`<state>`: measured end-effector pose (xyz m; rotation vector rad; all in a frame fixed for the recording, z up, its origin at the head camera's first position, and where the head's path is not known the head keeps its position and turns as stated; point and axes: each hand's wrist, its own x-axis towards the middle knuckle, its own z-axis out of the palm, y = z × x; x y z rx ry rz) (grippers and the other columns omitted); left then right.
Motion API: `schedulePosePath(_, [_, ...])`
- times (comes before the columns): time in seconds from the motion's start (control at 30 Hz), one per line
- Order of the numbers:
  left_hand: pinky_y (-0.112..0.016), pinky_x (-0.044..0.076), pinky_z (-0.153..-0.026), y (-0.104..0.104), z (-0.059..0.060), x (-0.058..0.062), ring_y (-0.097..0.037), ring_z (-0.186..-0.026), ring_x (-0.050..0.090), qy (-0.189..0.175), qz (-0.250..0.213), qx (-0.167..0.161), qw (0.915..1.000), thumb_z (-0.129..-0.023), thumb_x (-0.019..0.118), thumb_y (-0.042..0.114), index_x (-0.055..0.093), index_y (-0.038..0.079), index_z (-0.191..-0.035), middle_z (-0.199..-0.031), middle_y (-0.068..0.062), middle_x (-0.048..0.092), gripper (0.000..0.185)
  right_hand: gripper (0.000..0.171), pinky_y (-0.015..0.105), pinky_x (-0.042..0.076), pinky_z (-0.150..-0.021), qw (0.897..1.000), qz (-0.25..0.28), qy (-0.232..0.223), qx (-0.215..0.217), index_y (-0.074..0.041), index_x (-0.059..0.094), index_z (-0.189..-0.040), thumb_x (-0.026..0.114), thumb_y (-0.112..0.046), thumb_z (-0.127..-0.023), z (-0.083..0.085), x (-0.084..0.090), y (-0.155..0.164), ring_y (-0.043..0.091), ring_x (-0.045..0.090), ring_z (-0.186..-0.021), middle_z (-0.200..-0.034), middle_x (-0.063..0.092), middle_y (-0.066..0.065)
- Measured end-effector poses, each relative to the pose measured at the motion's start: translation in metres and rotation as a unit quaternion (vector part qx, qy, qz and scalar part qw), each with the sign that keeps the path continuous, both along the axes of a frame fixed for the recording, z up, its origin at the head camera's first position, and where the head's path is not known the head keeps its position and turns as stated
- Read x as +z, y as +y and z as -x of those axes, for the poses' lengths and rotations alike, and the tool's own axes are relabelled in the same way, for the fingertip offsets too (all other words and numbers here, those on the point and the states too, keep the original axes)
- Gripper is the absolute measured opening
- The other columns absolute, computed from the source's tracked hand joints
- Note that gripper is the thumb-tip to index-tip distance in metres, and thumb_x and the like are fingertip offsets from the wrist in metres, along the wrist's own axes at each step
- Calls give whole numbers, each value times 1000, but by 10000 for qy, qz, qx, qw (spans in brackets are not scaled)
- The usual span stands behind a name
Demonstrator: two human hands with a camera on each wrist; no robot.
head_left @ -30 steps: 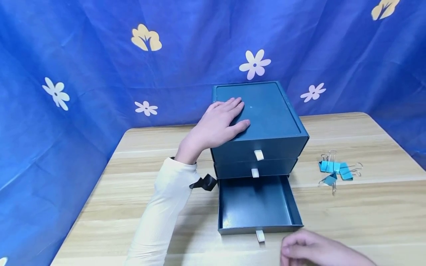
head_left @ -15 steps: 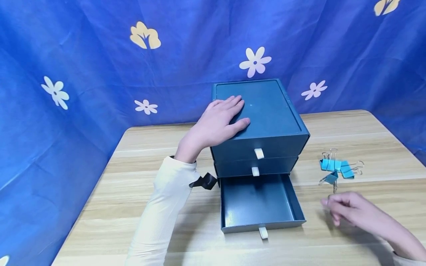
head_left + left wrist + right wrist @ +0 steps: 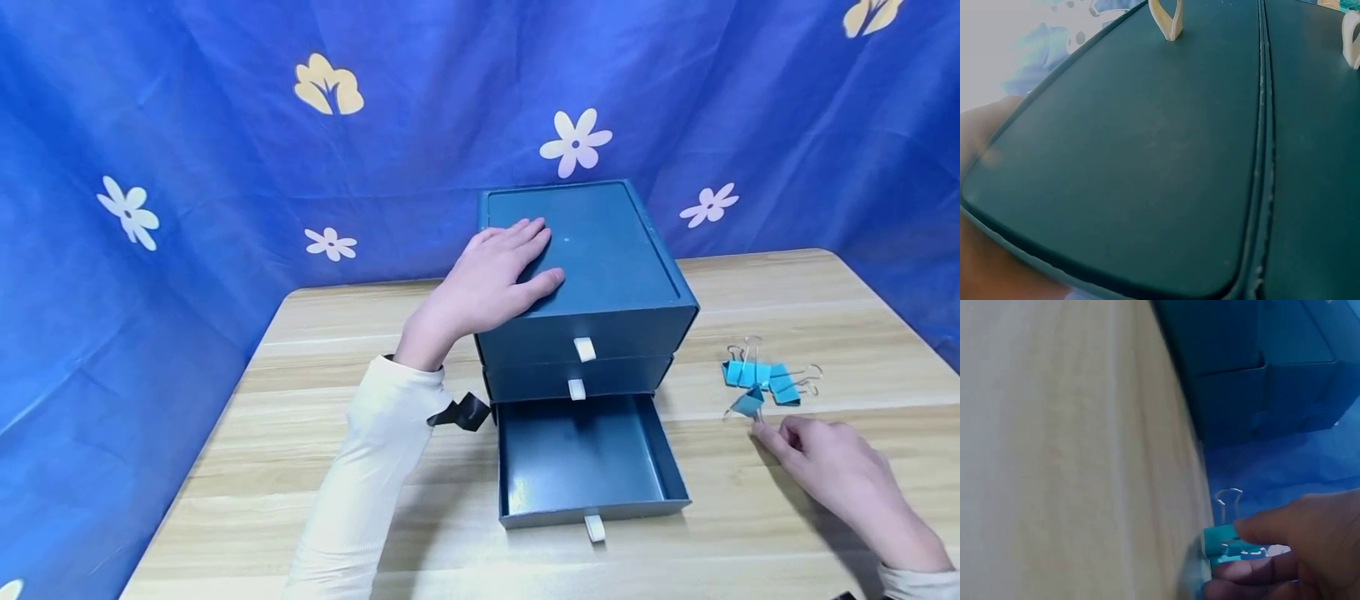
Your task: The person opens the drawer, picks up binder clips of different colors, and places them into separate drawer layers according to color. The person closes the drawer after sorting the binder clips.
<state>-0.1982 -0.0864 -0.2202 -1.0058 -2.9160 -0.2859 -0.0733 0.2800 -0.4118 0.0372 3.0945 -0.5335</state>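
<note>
A dark teal drawer box (image 3: pixel 600 250) stands on the table, its bottom drawer (image 3: pixel 536 520) pulled out with nothing inside. My left hand (image 3: pixel 487 279) rests flat on the left of the box's top, fingers straight. At the right, my right hand (image 3: pixel 836 471) pinches the wire handle of the nearest blue binder clip (image 3: pixel 748 403) between thumb and fingers. The right wrist view shows that hand (image 3: pixel 1322 537) close around a turquoise clip (image 3: pixel 1215 537). Two other binder clips, one on the left (image 3: pixel 742 373) and one on the right (image 3: pixel 784 388), lie just behind it.
White pull tabs, such as the top one (image 3: pixel 584 349), stick out from the drawers. The two upper drawers are closed. A blue flowered curtain (image 3: pixel 420 158) hangs behind the wooden table (image 3: pixel 300 467). A black strap (image 3: pixel 465 412) juts from the left sleeve.
My right hand has moved from beside the open drawer's front, rightward and away from me, to the nearest binder clip, and now pinches its handle. The left hand stays on the box.
</note>
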Motion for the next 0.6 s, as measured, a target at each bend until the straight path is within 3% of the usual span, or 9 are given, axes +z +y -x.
schedulePosePath(0.23, [-35, 10, -117, 2, 0, 0, -19, -147, 14, 7, 23, -17, 10000, -101, 39, 45, 28, 9, -152, -159, -7, 21, 63, 41, 32, 23, -42, 9993, -87, 351, 63, -16, 47, -68, 48, -40, -101, 0, -7, -2, 17, 35, -47, -53, 34, -1])
schedulePosePath(0.4, [-35, 10, -117, 2, 0, -1, -19, -147, 14, 6, 20, -24, 10000, -101, 39, 45, 28, 9, -152, -159, -7, 22, 63, 24, 33, 28, -42, 9984, -73, 537, 139, -13, 58, -81, 54, -28, -99, 3, -9, -2, 18, 42, -50, -56, 43, -2])
schedulePosePath(0.6, [-35, 11, -117, 2, 0, -1, -19, -147, 15, 8, 8, -5, 10000, -101, 39, 45, 29, 9, -152, -159, -7, 22, 63, 18, 42, 35, -42, 9980, 5, 613, 125, -8, 61, -89, 54, -21, -98, 6, -9, 1, 31, 55, -56, -64, 55, 9])
